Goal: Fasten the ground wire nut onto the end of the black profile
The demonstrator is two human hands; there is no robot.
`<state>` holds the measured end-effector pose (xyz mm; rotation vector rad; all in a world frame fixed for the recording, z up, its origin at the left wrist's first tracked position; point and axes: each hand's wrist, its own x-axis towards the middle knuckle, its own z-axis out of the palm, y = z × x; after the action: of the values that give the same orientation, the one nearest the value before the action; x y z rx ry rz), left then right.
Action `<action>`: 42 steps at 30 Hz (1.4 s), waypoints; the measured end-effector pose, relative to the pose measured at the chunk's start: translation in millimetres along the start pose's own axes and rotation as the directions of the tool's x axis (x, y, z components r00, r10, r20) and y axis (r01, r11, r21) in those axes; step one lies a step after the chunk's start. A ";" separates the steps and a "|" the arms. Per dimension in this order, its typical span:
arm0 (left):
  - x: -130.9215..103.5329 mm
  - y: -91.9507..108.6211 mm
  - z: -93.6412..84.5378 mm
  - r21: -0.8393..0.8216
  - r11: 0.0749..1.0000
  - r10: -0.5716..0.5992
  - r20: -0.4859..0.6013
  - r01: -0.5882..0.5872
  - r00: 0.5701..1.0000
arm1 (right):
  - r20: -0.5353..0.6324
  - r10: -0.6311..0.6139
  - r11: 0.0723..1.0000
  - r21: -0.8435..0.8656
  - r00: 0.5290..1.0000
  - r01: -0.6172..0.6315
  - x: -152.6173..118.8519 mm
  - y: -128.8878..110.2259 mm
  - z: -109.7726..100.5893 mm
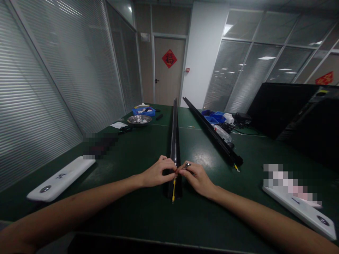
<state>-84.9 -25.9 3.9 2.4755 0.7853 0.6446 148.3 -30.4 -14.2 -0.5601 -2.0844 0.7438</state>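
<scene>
A long black channel (174,137) runs away from me down the middle of the green table. Over its near end my left hand (161,171) and my right hand (197,178) meet, fingertips pinched together. What lies between the fingertips is too small to make out. Just below them a yellow wire (174,190) with a metal end lies along the channel. A ring shows on my right hand. A second black channel (214,135) lies to the right, with a short yellow lead (236,168) at its near end.
On the green table (143,151) are a metal bowl (139,120), a blue basket (144,112) and a white device (62,178) at left. Blue bins (211,120), a plastic bottle (222,133), another white device (299,206) and a large black panel (288,106) are at right.
</scene>
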 end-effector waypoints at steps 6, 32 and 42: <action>-0.3 0.3 -0.7 -0.004 1.000 0.014 0.004 -0.014 1.000 | -0.002 -0.002 1.000 -0.009 1.000 0.002 0.8 -2.1 -0.8; -0.4 -0.3 0.0 -0.009 1.000 0.003 0.009 -0.003 1.000 | -0.003 -0.014 1.000 0.005 1.000 0.014 0.8 -2.7 0.0; -0.4 -0.5 0.4 -0.005 1.000 0.006 0.003 -0.006 1.000 | -0.008 0.003 1.000 -0.014 1.000 -0.003 0.2 -2.6 -0.2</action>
<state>-85.1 -25.8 3.2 2.4748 0.7749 0.6445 148.0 -32.2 -12.2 -0.5730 -2.0833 0.7276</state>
